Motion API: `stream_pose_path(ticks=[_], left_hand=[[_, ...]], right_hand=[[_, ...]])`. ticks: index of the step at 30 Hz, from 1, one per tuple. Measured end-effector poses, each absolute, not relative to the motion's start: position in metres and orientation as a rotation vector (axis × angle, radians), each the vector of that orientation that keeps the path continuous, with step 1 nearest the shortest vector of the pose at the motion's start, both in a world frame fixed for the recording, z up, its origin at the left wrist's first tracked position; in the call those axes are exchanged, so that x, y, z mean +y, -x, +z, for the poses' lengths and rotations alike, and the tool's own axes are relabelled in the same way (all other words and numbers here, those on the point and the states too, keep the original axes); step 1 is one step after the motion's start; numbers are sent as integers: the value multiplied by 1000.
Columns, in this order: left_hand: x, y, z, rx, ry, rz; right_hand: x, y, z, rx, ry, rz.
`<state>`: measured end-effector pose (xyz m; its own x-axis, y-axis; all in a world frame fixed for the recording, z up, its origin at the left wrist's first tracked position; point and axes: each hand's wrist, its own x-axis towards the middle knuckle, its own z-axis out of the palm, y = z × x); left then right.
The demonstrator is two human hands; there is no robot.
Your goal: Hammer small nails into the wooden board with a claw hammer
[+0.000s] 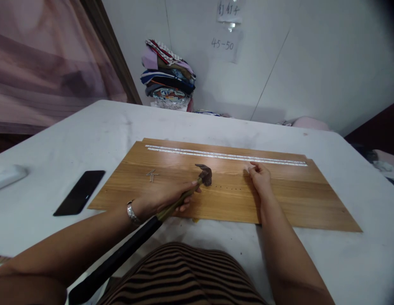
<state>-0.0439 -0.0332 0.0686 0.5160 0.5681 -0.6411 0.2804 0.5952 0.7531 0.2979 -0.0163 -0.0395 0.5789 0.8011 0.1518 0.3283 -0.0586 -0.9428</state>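
Observation:
My left hand (171,195) is wrapped round the upper handle of a claw hammer (177,202), just below its rusty head. The black grip slants down toward my lap, and the claw hangs over a wooden board (127,182). Above the board's right half is my right hand (259,174), its thumb and fingertips pinched together near two white measuring strips (227,156). Anything between those fingers is too small to make out. Several loose nails (151,174) lie on the board to the left. A short row of dark dots (227,188), nail heads or holes, runs right of the hammer head.
The board rests on a white table (114,127). Left of it lie a black phone (80,192) and a white object (8,176). Behind the table, folded clothes (169,76) are stacked against the wall, which bears paper notes (222,44). A pink curtain (50,63) hangs at left.

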Motion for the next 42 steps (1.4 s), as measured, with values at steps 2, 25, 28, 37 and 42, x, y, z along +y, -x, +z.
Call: stream_pose_path(ticks=[2, 25, 28, 37, 42], left_hand=[[-32, 46, 68, 1043, -952, 208], [-29, 51, 58, 1027, -999, 203], [-30, 49, 63, 1039, -993, 195], [-30, 47, 68, 1040, -985, 211], [-31, 50, 65, 1039, -980, 201]], right_hand=[[-16, -298, -40, -951, 1622, 516], [-16, -297, -42, -996, 1619, 597], [-17, -296, -40, -980, 1610, 628], [-16, -297, -40, -954, 1589, 596], [-15, -298, -42, -951, 1620, 579]])
